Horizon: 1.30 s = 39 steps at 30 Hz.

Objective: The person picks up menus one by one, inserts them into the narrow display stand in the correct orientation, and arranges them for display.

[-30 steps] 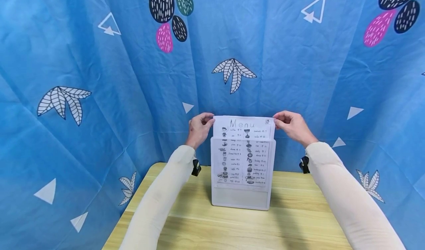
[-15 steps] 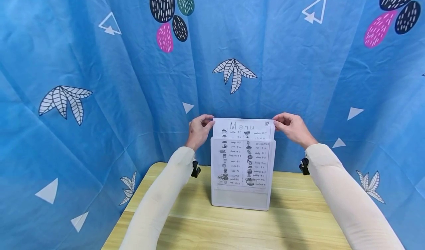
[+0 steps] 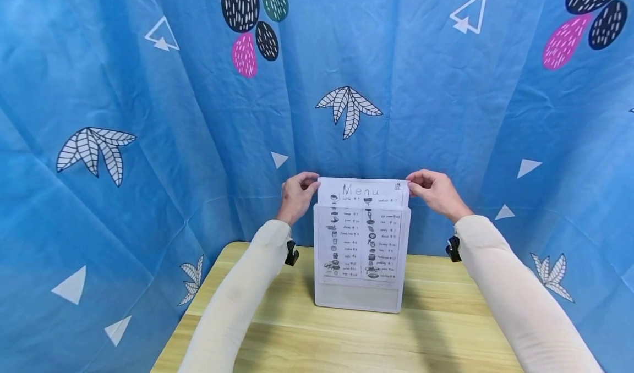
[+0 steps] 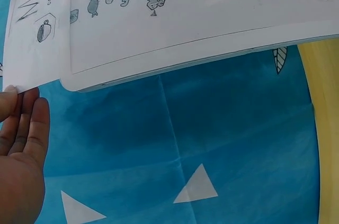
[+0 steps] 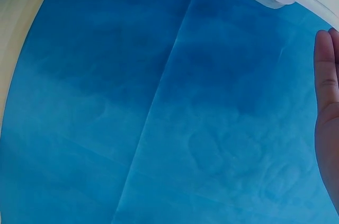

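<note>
A white paper menu (image 3: 364, 185) with handwritten words and small food drawings sits mostly inside a clear, white-edged display stand (image 3: 356, 298). Its top strip, with the heading "Menu", sticks out above the stand's upper edge. At the sheet's top left corner, my left hand (image 3: 296, 194) pinches the paper between thumb and fingers. My right hand (image 3: 438, 192) pinches the opposite top corner. Under the sheet is a bare band at the stand's bottom. The left wrist view shows the left hand (image 4: 24, 155) gripping the paper's corner; in the right wrist view, the right hand (image 5: 328, 91) is partly cut off.
The stand is upright on a light wood-grain table (image 3: 346, 340). Close behind the table and along both sides hangs a blue patterned curtain (image 3: 421, 114). Black wrist cameras are strapped to both cream sleeves (image 3: 520, 285).
The menu has slid slightly down into the stand, so less of it shows above the edge. Both hands have lowered a little with it. The stand stays in place.
</note>
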### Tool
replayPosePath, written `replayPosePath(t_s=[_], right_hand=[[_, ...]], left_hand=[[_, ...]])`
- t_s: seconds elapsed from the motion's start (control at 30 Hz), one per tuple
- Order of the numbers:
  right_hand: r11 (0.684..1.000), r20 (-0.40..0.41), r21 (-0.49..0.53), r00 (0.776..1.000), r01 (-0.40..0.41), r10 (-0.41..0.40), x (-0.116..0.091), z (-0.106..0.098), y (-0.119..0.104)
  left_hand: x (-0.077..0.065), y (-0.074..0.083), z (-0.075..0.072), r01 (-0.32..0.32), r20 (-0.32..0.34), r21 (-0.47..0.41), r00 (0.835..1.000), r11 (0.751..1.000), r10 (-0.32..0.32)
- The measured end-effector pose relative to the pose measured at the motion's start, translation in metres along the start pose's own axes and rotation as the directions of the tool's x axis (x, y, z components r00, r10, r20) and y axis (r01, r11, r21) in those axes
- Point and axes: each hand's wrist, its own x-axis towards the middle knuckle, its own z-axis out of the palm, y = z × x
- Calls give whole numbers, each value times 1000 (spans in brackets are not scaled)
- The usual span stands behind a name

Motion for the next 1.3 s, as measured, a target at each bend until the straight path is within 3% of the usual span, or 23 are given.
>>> replayPosePath(t_s=[0.27, 0.73, 1.3], right_hand=[[1000, 4, 4, 1000, -6, 6, -1, 2, 3], [1000, 12, 3, 1000, -11, 11, -4, 7, 7], [999, 20, -30, 1000, -20, 21, -6, 12, 9]], left_hand=[[-1, -3, 1, 5, 1, 5, 1000, 1000, -5], [-4, -14, 4, -40, 0, 11, 999, 999, 40], [-10, -20, 4, -33, 13, 53, 999, 998, 32]])
